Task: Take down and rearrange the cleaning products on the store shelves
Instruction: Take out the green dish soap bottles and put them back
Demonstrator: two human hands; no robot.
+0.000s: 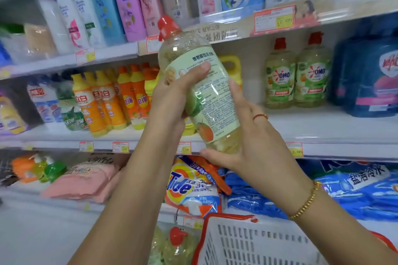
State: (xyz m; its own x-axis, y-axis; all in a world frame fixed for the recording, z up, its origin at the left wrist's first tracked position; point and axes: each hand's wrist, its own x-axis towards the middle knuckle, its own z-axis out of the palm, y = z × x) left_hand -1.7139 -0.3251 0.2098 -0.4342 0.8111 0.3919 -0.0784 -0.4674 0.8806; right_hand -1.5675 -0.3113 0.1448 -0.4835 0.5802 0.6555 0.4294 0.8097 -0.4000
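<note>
Two arms in view, both forearms bare all the way to the frame edge. R hand (pixel 254 135) wore a thin red ring (pixel 260 116) on one finger, w/ a small gold-coloured bit on its outer side; thread or cord, couldn't tell which. R wrist carried a gold-coloured bracelet (pixel 305 202): small round beads, approx. equal in size, single strand, sitting snug vs. the wrist. L hand (pixel 172 94) showed a short, plain thumbnail, rounded at the tip.
</note>
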